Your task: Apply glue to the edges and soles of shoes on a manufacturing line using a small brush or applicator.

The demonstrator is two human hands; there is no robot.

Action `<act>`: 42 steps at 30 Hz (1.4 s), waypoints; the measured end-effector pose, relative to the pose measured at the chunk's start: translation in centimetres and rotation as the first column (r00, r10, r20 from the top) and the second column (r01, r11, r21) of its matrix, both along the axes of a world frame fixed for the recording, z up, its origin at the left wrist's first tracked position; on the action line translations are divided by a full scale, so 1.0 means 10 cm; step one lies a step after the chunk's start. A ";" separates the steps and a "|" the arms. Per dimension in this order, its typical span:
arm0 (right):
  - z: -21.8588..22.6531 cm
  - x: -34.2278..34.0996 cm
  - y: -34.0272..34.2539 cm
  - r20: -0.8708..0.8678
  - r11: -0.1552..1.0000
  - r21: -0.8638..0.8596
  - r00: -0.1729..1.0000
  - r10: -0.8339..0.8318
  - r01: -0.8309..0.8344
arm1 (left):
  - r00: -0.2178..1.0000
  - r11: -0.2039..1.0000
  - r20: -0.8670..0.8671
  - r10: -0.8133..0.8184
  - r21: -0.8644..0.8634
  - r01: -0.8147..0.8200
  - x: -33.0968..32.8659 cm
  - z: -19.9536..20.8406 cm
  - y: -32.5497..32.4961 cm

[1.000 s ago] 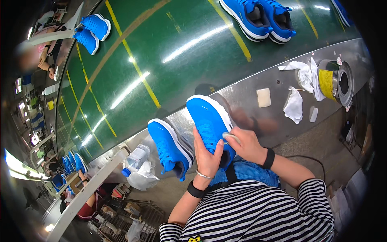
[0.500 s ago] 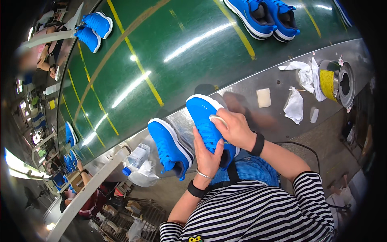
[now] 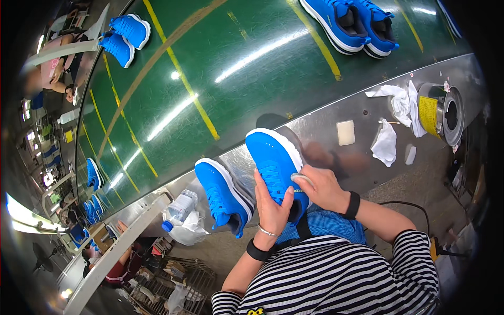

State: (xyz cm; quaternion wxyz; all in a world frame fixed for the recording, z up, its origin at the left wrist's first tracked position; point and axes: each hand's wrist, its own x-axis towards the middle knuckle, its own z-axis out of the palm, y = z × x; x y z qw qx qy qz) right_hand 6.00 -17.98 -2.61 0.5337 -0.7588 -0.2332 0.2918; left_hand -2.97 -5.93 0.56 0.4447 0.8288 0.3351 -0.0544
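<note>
A blue sneaker (image 3: 269, 153) with a white sole is tilted toe-up in front of me, at the metal ledge. My left hand (image 3: 271, 212) is closed round its near side, thumb across the lace area. My right hand (image 3: 326, 190) pinches a small rounded whitish piece (image 3: 298, 177) against the shoe's right side, near the heel; its kind is too small to tell. Just to the left, a matching blue sneaker (image 3: 223, 194) rests on the ledge, toe pointing away, touched by neither hand.
Beyond the metal ledge (image 3: 320, 152) runs a green conveyor belt (image 3: 247, 94) carrying blue sneakers (image 3: 341, 26). White cloths (image 3: 386, 142), a cream block (image 3: 345, 133) and a tape roll (image 3: 443, 113) lie right. A plastic bottle (image 3: 181, 207) and a pale rail (image 3: 118, 252) are left.
My right hand has slid with the whitish piece from the lace area down to the shoe's right side near the heel. Sneakers on the belt have shifted slightly right. My left hand keeps its grip.
</note>
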 end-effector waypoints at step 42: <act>0.03 0.26 0.23 0.027 0.986 -0.151 0.997 0.072 -0.068 | 0.995 0.999 -0.096 0.036 -0.007 -0.037 0.10 0.07 -0.09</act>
